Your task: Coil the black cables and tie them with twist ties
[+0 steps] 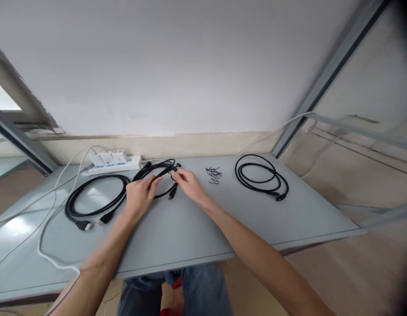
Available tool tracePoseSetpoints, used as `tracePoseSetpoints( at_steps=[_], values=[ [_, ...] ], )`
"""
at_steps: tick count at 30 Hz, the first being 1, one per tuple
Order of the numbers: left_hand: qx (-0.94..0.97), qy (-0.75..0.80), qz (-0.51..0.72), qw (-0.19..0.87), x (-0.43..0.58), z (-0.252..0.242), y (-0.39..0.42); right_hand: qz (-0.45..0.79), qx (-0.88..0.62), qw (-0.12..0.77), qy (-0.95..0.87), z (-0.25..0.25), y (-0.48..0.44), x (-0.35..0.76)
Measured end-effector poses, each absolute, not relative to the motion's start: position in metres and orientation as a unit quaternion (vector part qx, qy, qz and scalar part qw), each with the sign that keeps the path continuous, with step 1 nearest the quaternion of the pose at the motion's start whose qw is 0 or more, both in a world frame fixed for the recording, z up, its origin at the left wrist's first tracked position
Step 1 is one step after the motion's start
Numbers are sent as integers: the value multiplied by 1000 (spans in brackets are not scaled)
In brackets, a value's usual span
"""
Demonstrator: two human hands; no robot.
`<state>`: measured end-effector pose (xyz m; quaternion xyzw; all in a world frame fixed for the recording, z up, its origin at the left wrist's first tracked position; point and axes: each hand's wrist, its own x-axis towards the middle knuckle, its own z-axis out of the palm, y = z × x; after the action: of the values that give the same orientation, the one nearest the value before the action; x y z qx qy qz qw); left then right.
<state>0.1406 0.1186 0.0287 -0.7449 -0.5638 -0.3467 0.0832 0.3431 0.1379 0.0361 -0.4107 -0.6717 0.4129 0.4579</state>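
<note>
Near the middle of the table, a black cable is gathered into a loose coil. My left hand is closed around its strands on the left side. My right hand pinches at the coil's right side, where a thin dark strip, seemingly a twist tie, shows at the fingertips. One black plug of this cable hangs just below the right fingers. To the right of my right hand lies a small pile of thin black twist ties.
Another coiled black cable with two plugs lies at left, and a third coil at right. A white power strip with chargers stands against the wall. White cords trail over the table's left side. Metal posts flank it.
</note>
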Motion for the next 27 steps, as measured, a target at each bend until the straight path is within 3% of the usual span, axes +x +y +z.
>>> tracePoseSetpoints(
  at_steps=[8, 12, 27],
  values=[
    [-726, -533, -433, 38, 142, 31, 117, 746, -287, 393, -454, 38, 137, 343],
    [-738, -512, -437, 40, 144, 29, 117, 842, -200, 348, -360, 38, 137, 340],
    [-741, -496, -452, 22, 155, 33, 111, 831, -154, 385, -370, 35, 129, 333]
  ],
)
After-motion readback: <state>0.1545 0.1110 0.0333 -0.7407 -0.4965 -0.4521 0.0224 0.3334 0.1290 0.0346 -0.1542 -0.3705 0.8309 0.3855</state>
